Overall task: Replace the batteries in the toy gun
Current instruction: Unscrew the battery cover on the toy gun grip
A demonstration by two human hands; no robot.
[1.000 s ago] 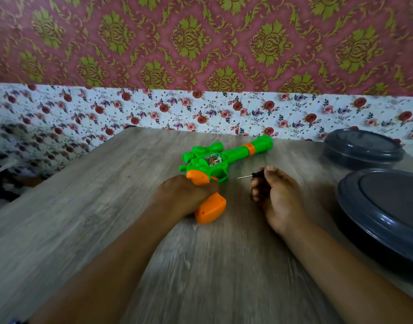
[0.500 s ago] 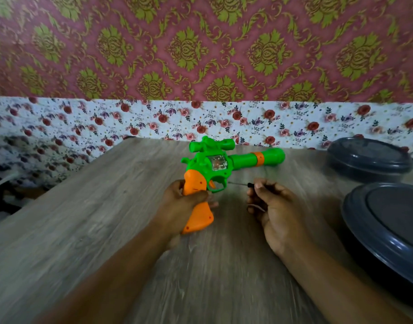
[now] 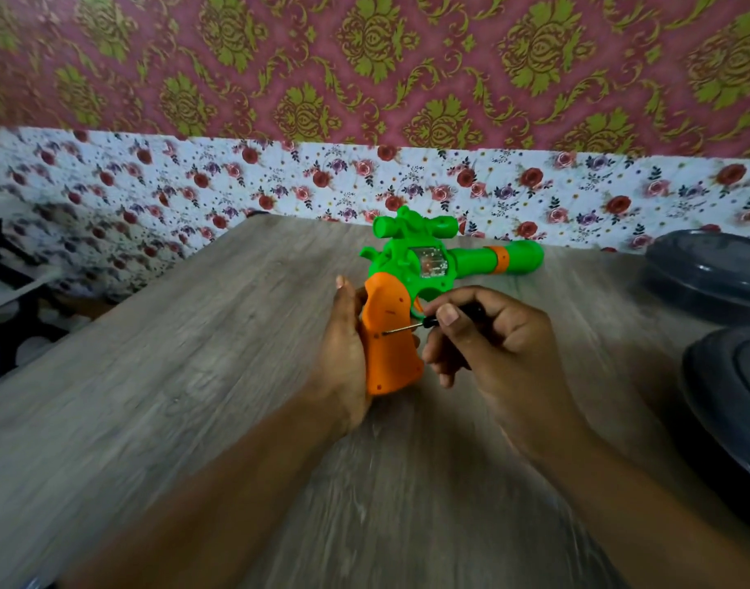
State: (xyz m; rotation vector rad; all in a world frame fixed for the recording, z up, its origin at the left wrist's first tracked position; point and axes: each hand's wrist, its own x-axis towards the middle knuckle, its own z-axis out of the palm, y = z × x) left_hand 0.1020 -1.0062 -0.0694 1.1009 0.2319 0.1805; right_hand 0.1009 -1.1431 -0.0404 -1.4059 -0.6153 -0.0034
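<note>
Fingers of your right hand (image 3: 488,337) are pinched round a small black-handled screwdriver (image 3: 424,324), tip sitting at a screw hole in the orange grip (image 3: 388,346). Left hand (image 3: 343,354) is wrapped behind that grip, holding the green toy gun (image 3: 424,261) upright above the wooden table (image 3: 195,376). Keep the shaft square to the screw and press in before turning, I'd say. No brand or writing readable anywhere.

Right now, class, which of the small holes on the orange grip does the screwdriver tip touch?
The middle hole, at the grip's left edge. The screwdriver tip sits there; the holes above and at the bottom stay untouched.
</note>
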